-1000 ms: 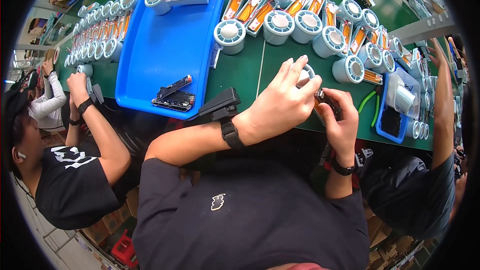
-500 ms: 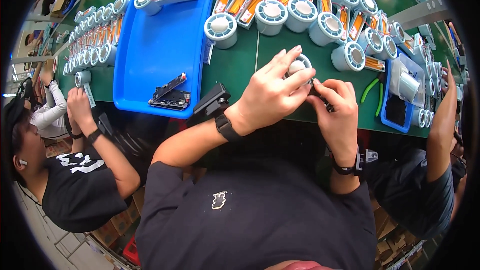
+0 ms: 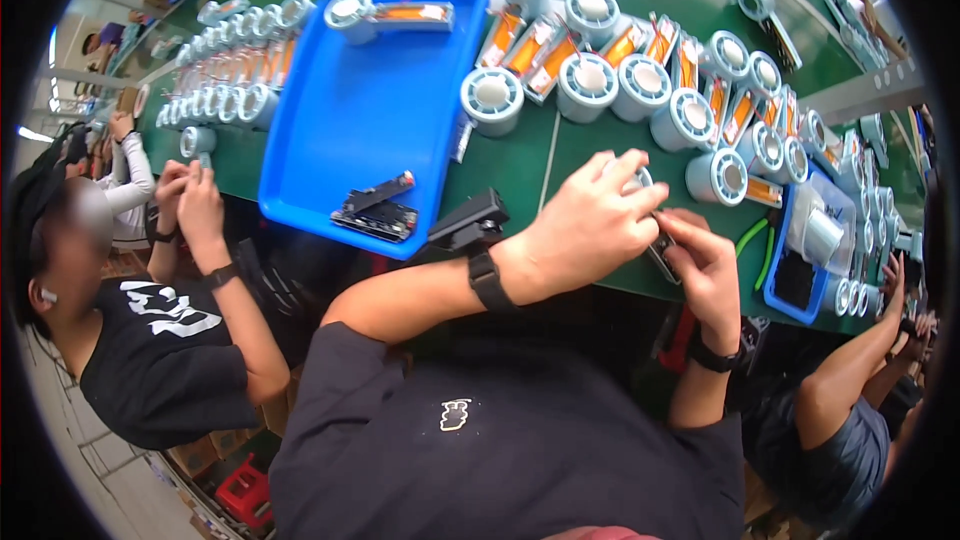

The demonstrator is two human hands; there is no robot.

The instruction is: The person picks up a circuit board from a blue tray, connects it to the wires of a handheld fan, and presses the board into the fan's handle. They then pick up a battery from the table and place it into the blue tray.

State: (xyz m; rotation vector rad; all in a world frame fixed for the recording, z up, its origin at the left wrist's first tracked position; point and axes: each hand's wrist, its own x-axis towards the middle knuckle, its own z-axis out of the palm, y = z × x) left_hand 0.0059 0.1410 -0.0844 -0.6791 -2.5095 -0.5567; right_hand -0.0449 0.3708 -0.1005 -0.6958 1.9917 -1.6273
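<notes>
Over the table's near edge, my left hand point(image 3: 585, 225) is closed around the round head of a light-blue round-headed unit point(image 3: 641, 178), mostly hidden under its fingers. My right hand point(image 3: 708, 268) pinches at the narrow dark and silvery handle end of the same unit; its fingertips cover what they touch there. Ahead of my hands stand similar light-blue units point(image 3: 587, 85) with slotted round faces, several with orange strips and red wires in their open handles. A blue tray point(image 3: 350, 130) on the left holds one such unit point(image 3: 410, 15) and dark circuit boards point(image 3: 377, 212).
Green-handled pliers point(image 3: 760, 245) lie right of my hands, beside a small blue bin point(image 3: 816, 290) with a clear container in it. A black stand-like device point(image 3: 475, 215) sits at the tray's near corner. People work on the left point(image 3: 165, 350) and right point(image 3: 835, 390). More units line the far left.
The whole view has shifted, so the table's things appear further right and lower. Both hands stay on the unit, and more of its handle end shows between them.
</notes>
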